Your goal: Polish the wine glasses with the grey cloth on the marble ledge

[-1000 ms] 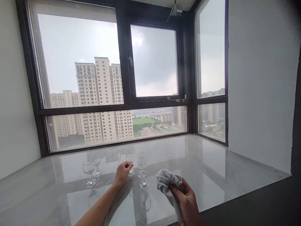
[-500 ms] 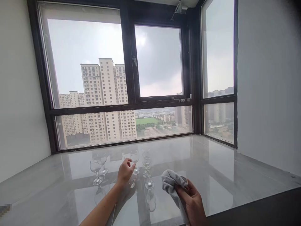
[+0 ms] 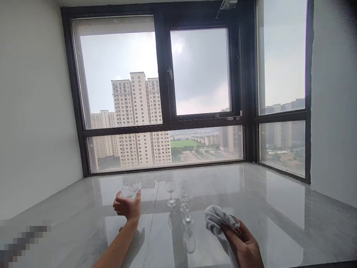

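My left hand (image 3: 128, 207) is at the front of a clear stemmed glass (image 3: 127, 191), thumb raised apart from the other fingers. The hand hides the glass's stem and foot, and whether it touches the glass cannot be made out. Just behind, a second stemmed glass (image 3: 135, 185) shows in part. To the right, another stemmed glass (image 3: 170, 188) stands upright. Beside it, clear glassware (image 3: 185, 199) overlaps in a line, its round foot nearest me. In my right hand (image 3: 247, 243) a bunched grey cloth (image 3: 219, 219) is gripped, its tail hanging down.
The glasses stand on a glossy grey tiled ledge (image 3: 223, 193) that mirrors them. Dark-framed windows (image 3: 164, 128) close it off at the back, with pale walls (image 3: 36, 111) at both sides. A pixelated patch (image 3: 25, 238) covers the lower left corner.
My left hand has moved left, from the middle stemmed glass to the left pair. My right hand still holds the cloth. The whole view has shifted, so the scene sits farther right.
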`<state>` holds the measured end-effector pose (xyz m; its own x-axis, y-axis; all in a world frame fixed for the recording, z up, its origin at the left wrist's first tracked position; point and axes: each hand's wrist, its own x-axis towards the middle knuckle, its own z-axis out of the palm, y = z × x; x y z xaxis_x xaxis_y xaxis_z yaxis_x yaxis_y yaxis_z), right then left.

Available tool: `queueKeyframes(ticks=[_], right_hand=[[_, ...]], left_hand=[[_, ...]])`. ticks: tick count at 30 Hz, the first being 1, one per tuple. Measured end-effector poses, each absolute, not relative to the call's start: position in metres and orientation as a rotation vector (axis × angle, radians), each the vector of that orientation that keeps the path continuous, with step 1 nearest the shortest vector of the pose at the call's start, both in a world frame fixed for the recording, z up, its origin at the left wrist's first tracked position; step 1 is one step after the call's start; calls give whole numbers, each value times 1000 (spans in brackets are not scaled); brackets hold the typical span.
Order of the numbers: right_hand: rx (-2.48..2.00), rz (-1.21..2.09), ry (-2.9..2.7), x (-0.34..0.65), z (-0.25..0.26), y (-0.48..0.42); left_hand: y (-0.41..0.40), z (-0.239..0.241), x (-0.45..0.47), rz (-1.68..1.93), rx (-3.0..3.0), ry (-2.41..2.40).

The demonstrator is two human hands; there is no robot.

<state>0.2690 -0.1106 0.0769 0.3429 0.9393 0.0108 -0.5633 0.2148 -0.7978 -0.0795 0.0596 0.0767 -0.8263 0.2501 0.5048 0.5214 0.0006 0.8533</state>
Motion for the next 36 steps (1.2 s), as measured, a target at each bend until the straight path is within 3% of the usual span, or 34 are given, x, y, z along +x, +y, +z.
queueKeyframes(ticks=[7, 13, 21, 27, 32, 36], right_hand=[[-823, 1037, -572, 266, 79, -111], [-823, 1011, -552, 265, 75, -110], [-920, 712, -828, 227, 86, -106], [-777, 880, -905, 203, 97, -112], [-785, 800, -867, 213, 102, -122], [-828, 685, -897, 216, 106, -128]], left_hand=[[68, 74, -98, -2161, -802, -2390], [33, 77, -45, -2386, -1696, -1608], [-12, 54, 16, -1430, -2759, -929], [-8, 49, 20, -1423, -2796, -984], [-6, 48, 22, -1362, -2729, -1228], [-12, 48, 27, -1116, -2826, -1189]])
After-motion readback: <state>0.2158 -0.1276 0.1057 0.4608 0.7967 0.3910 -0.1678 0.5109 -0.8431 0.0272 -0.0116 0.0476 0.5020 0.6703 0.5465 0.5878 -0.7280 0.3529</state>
